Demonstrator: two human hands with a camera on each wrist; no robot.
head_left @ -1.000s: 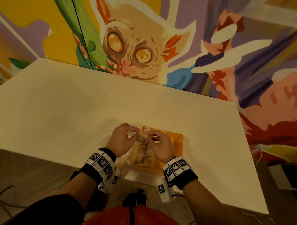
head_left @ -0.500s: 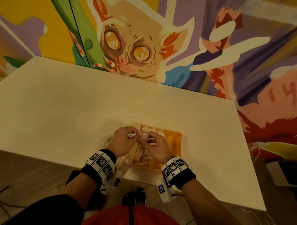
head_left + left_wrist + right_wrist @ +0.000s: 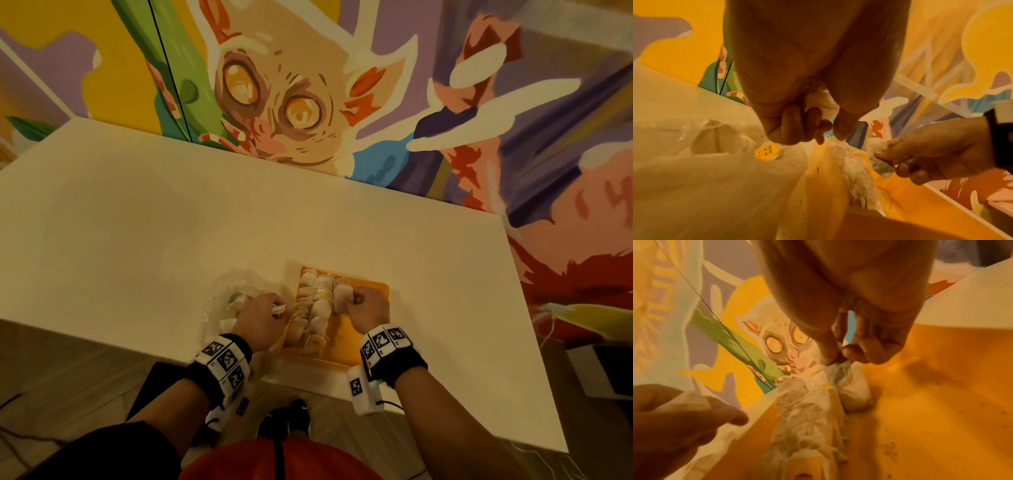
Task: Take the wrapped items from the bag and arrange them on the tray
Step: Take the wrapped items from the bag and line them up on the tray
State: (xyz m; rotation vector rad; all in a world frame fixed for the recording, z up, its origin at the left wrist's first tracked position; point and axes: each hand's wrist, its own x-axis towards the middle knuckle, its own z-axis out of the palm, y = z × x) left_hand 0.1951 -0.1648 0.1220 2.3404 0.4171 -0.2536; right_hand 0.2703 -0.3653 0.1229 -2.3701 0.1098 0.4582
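An orange tray (image 3: 375, 308) lies at the table's near edge with several white wrapped items (image 3: 318, 301) lined up in its left half. My right hand (image 3: 838, 356) pinches the twisted end of one wrapped item (image 3: 855, 386), which rests on the tray floor (image 3: 941, 386) beside the rows. Left of the tray is the clear plastic bag (image 3: 236, 294), with more wrapped items (image 3: 721, 139) inside. My left hand (image 3: 824, 129) hovers over the bag's edge, fingers curled round a small white paper scrap (image 3: 822, 104).
The white table (image 3: 171, 222) runs far to the left and back to a painted mural wall (image 3: 291, 102). A yellow sticker (image 3: 766, 151) shows on an item in the bag (image 3: 715, 178). The tray's right half (image 3: 359, 339) is bare orange.
Both hands were together over the tray's left edge on one item. They have parted: the right went right with the item into the tray, the left went back toward the bag.
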